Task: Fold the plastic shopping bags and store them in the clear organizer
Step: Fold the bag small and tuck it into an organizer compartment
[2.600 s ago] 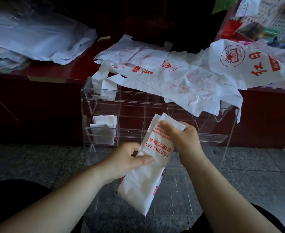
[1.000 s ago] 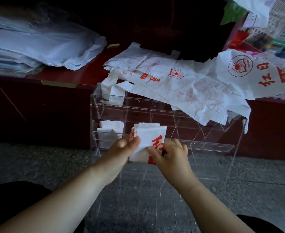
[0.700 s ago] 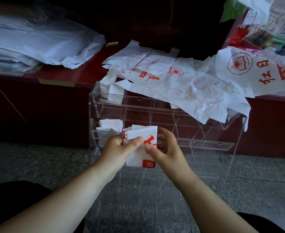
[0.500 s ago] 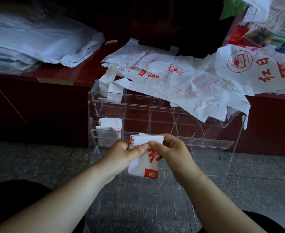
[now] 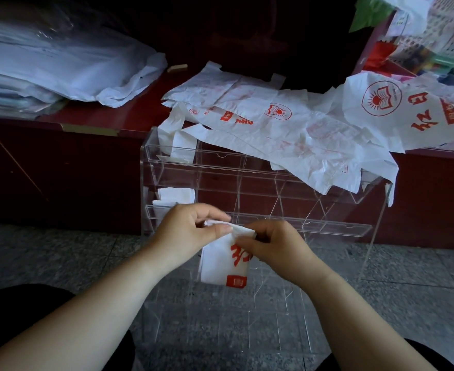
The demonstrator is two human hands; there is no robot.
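Two bare forearms (image 5: 108, 303) run to a bare left hand (image 5: 191, 231) and a bare right hand (image 5: 276, 247). A plain black cloth garment (image 5: 19, 306) covers the legs at both lower corners of the view.

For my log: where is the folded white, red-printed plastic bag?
Head view, centre: the folded bag hangs pinched by left hand and right hand, before the clear organizer.

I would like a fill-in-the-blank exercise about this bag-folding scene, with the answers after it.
The left hand and right hand pinch the folded bag by its ___ edge.
The print on this bag is ___.
Stored bags sit in the ___ column of the clear organizer.
Answers: top; red; left.
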